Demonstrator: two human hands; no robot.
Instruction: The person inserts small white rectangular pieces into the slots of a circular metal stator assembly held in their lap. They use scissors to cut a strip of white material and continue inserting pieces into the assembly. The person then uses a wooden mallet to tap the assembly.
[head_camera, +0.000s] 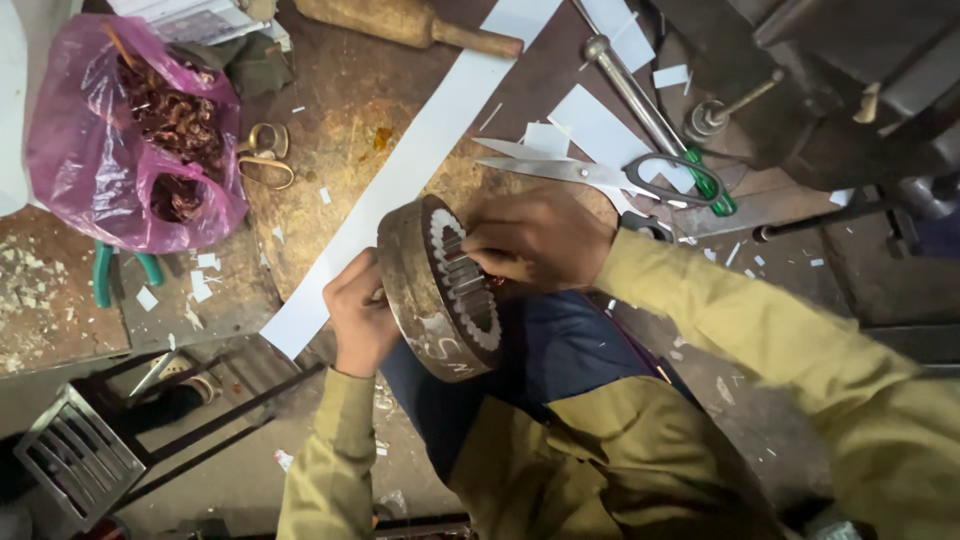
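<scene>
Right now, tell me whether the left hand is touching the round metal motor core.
Touching. The head view shows the left hand gripping the outer rim of the round metal motor core, fingers wrapped against it.

A pink plastic bag of tangled copper wire sits at the bench's far left. Just beside it lie small brass-handled scissors, and green-handled pliers poke out below the bag. A long white paper strip runs diagonally across the worn bench. Large steel scissors rest among paper scraps, with a wooden mallet at the top edge.
</scene>
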